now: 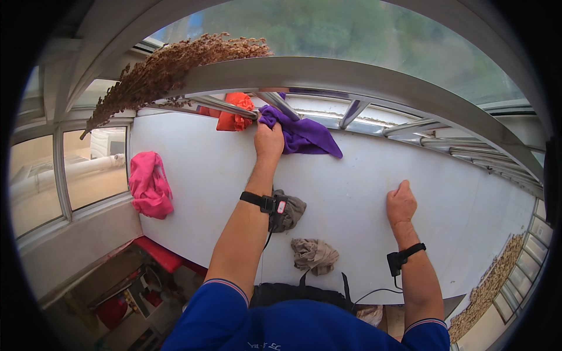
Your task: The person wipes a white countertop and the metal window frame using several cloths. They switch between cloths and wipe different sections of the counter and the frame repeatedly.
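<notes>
My left hand [269, 139] grips one end of a purple cloth [307, 134] at the metal bars along the far edge of the white tabletop [351, 188]. The rest of that cloth spreads to the right onto the surface. An orange-red cloth [235, 112] lies just left of the hand, partly behind a bar. My right hand [401, 202] is closed over the right part of the tabletop, and nothing shows in it. Under my left forearm lies a crumpled dark grey cloth [293, 211], partly hidden. Nearer to me sits a crumpled beige-grey cloth [314, 256].
A pink cloth [150, 185] lies at the left edge by the window. Metal bars [353, 115] line the far side below a curved rail [307, 72]. A dried plant bundle [167, 70] rests at the upper left. Small light-brown pieces [491, 285] cover a strip at the right.
</notes>
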Demonstrator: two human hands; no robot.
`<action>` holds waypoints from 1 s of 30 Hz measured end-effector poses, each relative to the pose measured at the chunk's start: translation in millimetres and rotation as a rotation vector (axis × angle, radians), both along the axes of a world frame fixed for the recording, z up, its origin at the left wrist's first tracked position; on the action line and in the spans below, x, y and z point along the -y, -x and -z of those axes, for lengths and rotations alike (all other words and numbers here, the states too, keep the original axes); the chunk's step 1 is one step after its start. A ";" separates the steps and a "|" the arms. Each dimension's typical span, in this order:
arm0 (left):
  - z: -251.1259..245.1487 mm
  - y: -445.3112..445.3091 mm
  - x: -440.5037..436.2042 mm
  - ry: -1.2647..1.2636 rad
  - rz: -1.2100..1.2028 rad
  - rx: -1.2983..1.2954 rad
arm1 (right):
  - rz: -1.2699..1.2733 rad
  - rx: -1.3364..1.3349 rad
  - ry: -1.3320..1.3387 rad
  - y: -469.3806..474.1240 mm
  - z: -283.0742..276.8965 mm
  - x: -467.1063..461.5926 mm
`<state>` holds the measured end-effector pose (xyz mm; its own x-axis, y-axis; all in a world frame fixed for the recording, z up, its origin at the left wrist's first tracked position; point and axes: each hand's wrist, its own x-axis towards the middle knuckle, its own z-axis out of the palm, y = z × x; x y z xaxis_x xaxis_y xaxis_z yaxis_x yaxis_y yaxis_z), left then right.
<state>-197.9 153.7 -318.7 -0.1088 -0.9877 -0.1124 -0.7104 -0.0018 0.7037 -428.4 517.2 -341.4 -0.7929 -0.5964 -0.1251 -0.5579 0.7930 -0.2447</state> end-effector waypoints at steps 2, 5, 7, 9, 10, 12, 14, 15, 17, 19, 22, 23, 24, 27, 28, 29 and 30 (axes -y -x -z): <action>1.5 4.7 1.0 -0.138 0.045 0.078 | -0.001 0.005 0.001 0.2 -0.1 0.6; 0.1 0.3 0.4 -0.162 0.157 0.034 | 0.003 0.015 0.000 -0.2 -1.0 0.2; -1.4 -7.5 -1.0 -0.130 0.135 -0.076 | 0.001 0.018 0.012 -0.4 -1.6 -0.3; -0.4 -10.7 -3.0 -0.018 0.063 -0.132 | 0.004 0.024 0.008 -0.7 -2.4 -0.6; 1.0 -9.3 -5.0 0.041 0.021 -0.174 | -0.002 0.023 0.015 -1.0 -2.9 -0.5; 4.4 -1.8 -10.6 0.142 -0.064 -0.202 | 0.000 0.015 0.013 -1.2 -3.8 0.8; 8.8 11.7 -27.3 -0.014 0.018 -0.078 | 0.006 0.018 0.009 -1.1 -4.6 2.4; 8.5 14.8 -36.0 -0.097 0.051 -0.013 | 0.014 0.022 -0.007 -1.2 -4.9 2.9; 2.2 15.1 -47.9 -0.123 0.059 -0.112 | 0.008 0.024 0.003 -0.7 -4.8 3.0; -13.5 6.4 -56.6 -0.103 0.032 -0.279 | 0.005 0.027 0.007 -0.3 -3.8 1.7; -57.6 -21.7 -58.9 0.010 -0.064 -0.561 | -0.005 0.012 0.019 0.7 -1.6 -0.5; -75.1 -32.7 -55.1 0.066 -0.100 -0.603 | -0.015 0.000 0.018 1.6 -0.7 -0.6; -92.0 -41.7 -50.0 0.121 -0.110 -0.624 | -0.015 0.007 -0.019 0.8 -0.7 -1.4; -127.9 -44.5 -17.3 0.244 -0.079 -0.752 | -0.021 0.003 0.024 1.0 -0.8 -1.2; -134.6 -43.6 -5.1 0.265 -0.038 -0.736 | -0.022 0.009 0.027 0.9 -1.0 -0.5; -136.2 -38.5 4.2 0.285 -0.059 -0.623 | -0.022 0.008 0.030 0.8 -1.4 0.0; -135.1 -32.5 12.8 0.351 -0.039 -0.524 | -0.015 0.005 0.025 0.7 -1.8 0.3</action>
<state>-165.4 140.9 -183.6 -0.0244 -0.9603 0.2778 -0.2757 0.2736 0.9215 -429.0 516.9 -339.6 -0.7831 -0.6113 -0.1142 -0.5685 0.7782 -0.2668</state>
